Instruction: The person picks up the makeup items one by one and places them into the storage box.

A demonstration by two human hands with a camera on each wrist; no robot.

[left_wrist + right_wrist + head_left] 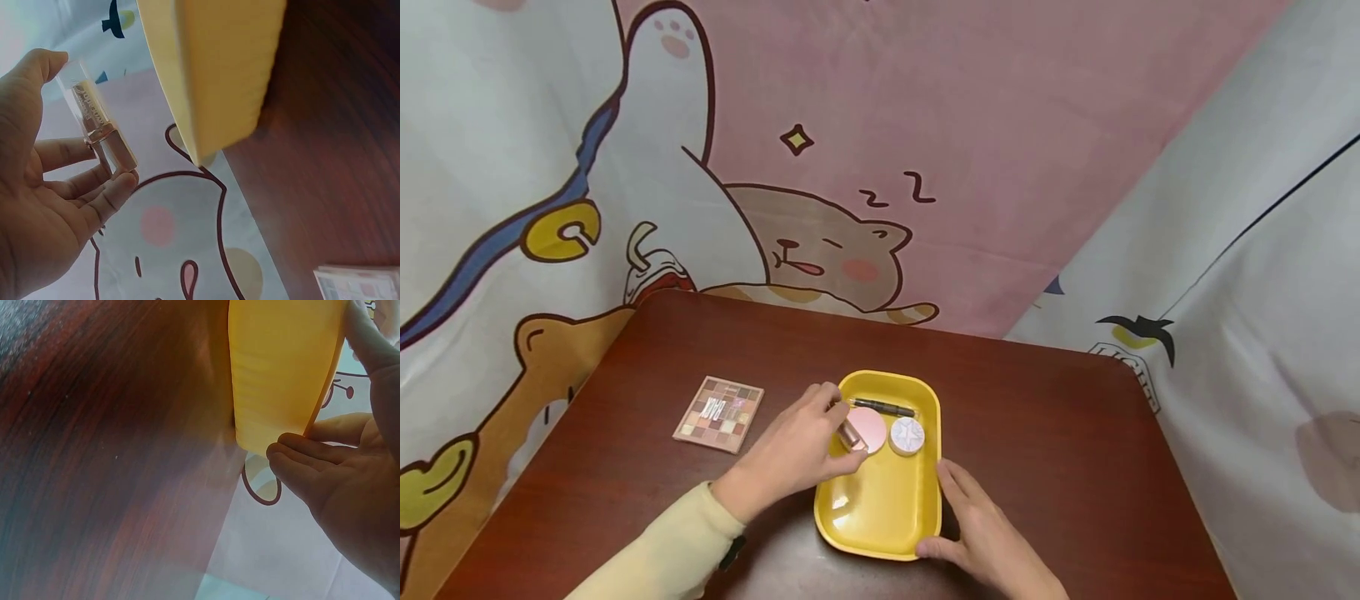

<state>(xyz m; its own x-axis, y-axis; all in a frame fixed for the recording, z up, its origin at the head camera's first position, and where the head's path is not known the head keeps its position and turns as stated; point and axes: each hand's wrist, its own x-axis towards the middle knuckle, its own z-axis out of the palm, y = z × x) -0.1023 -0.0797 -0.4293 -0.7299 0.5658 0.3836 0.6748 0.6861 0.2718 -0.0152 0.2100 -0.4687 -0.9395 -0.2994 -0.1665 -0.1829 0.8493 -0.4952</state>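
My left hand (797, 446) pinches a lipstick (111, 134) between thumb and fingertips. It has a clear cap and a rose-gold body, and is held above the left side of a yellow tray (880, 512). Inside the tray lie a pink round compact (871, 425), partly behind the lipstick in the head view, a small pale round case with a star (907, 436), and a black pen-like stick (886, 407) along the far end. My right hand (988, 533) rests against the tray's right side, fingers extended along the wall and thumb by the near right corner.
An eyeshadow palette (720, 414) lies flat on the dark red-brown wooden table (1060, 467), left of the tray. Behind the table hangs a cartoon-printed cloth (1000, 167), with more cloth at both sides.
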